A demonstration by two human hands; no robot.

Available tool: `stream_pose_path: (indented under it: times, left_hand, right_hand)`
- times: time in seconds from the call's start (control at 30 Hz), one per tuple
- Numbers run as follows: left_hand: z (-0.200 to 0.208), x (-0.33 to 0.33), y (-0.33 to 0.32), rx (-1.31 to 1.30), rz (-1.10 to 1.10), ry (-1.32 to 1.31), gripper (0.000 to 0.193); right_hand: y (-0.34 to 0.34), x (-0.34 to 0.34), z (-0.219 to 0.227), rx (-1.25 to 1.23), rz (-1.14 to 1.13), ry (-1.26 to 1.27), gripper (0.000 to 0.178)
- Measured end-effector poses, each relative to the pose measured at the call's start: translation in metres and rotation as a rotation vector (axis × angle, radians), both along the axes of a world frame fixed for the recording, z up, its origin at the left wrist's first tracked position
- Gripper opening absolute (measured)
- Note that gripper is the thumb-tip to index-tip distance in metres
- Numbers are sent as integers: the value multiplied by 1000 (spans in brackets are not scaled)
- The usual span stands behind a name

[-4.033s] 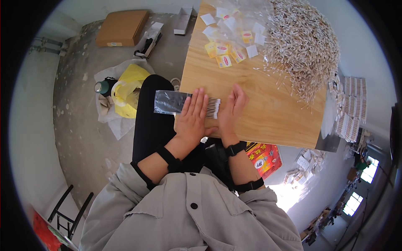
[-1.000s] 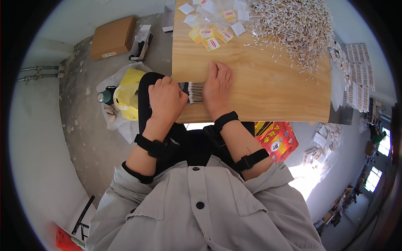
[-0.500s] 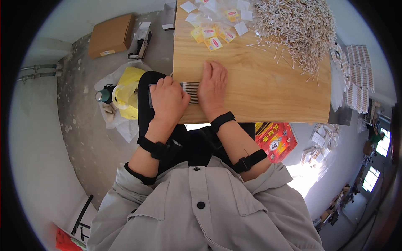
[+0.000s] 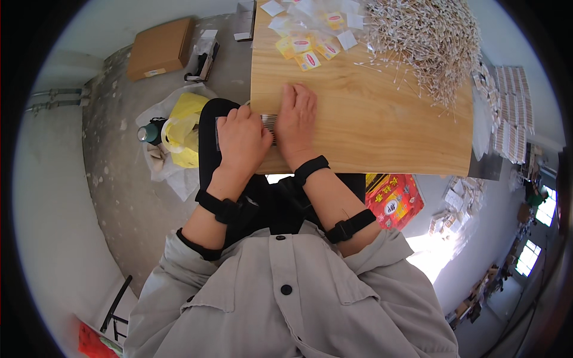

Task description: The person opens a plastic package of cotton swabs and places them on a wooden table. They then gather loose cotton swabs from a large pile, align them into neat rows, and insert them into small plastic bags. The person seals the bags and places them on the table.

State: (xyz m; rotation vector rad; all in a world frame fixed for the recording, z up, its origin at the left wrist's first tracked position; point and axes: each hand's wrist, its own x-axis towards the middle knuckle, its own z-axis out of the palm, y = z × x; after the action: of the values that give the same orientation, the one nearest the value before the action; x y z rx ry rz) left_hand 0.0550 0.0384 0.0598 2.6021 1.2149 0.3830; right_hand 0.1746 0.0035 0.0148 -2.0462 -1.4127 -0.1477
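Note:
At the table's left edge, a flat row of cotton swabs (image 4: 270,124) lies between my hands, with part of it hidden under them. My left hand (image 4: 243,136) has its fingers curled over a clear plastic sleeve (image 4: 219,138), whose edge sticks out past the table on the left. The far end of the swabs runs beneath that hand. My right hand (image 4: 296,122) lies on the table with its fingers stretched out and held side by side, its edge pressing against the near ends of the swabs.
A big heap of loose cotton swabs (image 4: 430,42) covers the wooden table's (image 4: 382,128) far right. Yellow-and-white packets (image 4: 307,59) lie at the far left. On the floor to the left are a yellow plastic bag (image 4: 186,128), a bottle (image 4: 145,133) and a cardboard box (image 4: 161,49).
My right hand has slid left toward my left hand, and less of the swab row shows between them. My left hand has barely moved.

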Motion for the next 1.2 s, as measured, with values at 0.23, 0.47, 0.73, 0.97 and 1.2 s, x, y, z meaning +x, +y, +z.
stream_pose_path:
  times: [0.23,0.47,0.73,0.97,1.2]
  left_hand:
    - [-25,-41,-4,-253,390,-583,69]
    - [-48,-46,8,-1023,658,-1068,73]
    - [-25,-40,-6,-43,431,-306,61]
    - [-16,-33,-34,-86,-182,-2,76]
    - [-14,-28,-38,-124,-188,15,91]
  right_hand:
    - [-3,0,4,-50,27,49,36]
    - [-3,-1,2,-55,26,28,36]
    - [-3,1,4,-80,58,-41,37]
    - [-3,0,3,-46,94,-32,43]
    - [-17,5,4,47,61,307,50]
